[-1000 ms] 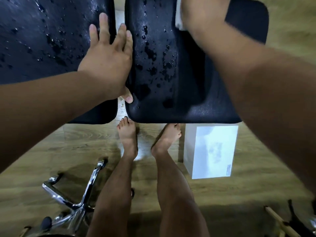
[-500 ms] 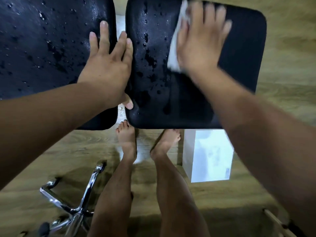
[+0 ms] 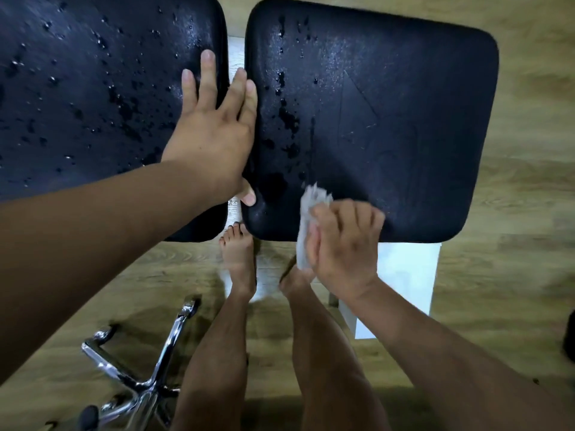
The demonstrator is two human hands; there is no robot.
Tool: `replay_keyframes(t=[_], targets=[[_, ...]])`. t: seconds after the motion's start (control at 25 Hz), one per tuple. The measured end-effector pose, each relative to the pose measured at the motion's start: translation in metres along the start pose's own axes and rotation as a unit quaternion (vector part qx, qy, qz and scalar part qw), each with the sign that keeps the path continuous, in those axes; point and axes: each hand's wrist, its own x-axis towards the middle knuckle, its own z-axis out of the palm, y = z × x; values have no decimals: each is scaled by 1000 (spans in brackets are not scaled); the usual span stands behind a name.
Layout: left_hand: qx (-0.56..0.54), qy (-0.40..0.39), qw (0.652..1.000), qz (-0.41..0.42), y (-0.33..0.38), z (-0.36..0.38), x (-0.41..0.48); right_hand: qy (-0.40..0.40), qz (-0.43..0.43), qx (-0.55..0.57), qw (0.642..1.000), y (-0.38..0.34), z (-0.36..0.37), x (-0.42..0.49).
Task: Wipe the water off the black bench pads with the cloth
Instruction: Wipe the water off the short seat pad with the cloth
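Two black bench pads lie side by side. The left pad (image 3: 93,98) is dotted with water drops all over. The right pad (image 3: 389,119) has drops only along its left strip; its middle and right look smeared and dull. My left hand (image 3: 214,132) lies flat with straight fingers across the gap between the pads, thumb on the right pad's near left corner. My right hand (image 3: 342,244) grips a crumpled white cloth (image 3: 306,225) at the right pad's near edge, the cloth sticking out to the left of the fingers.
A wooden floor (image 3: 522,259) lies below. My bare feet (image 3: 238,259) stand under the pads' near edge. A white box-like support (image 3: 404,275) sits under the right pad. A chrome chair base (image 3: 137,368) with castors is at the lower left.
My right hand has dragged the cloth from the right pad's far edge down toward me to its near edge, leaving a wiped band. The left hand stays in place.
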Motion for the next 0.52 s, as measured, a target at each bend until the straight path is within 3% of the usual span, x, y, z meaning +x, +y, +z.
replay_keyframes(t=[0.08,0.16,0.28,0.32,0.44,0.52], targets=[[4,-2,1000,0,1,0,1,-27,-102,-27,994,8,-4,3],[0,5,1000,1,1,1,2,-28,-149,-76,985,15,-4,38],[2,-2,1000,2,0,-2,0,10,-15,-158,987,21,-3,125],[-2,-8,1000,2,-1,-4,-2,-17,9,-153,988,19,-12,159],[-17,-27,999,2,0,-15,-3,-171,-75,-29,982,11,-28,224],[-6,-47,999,3,1,-19,-7,-120,59,-12,991,9,-17,210]])
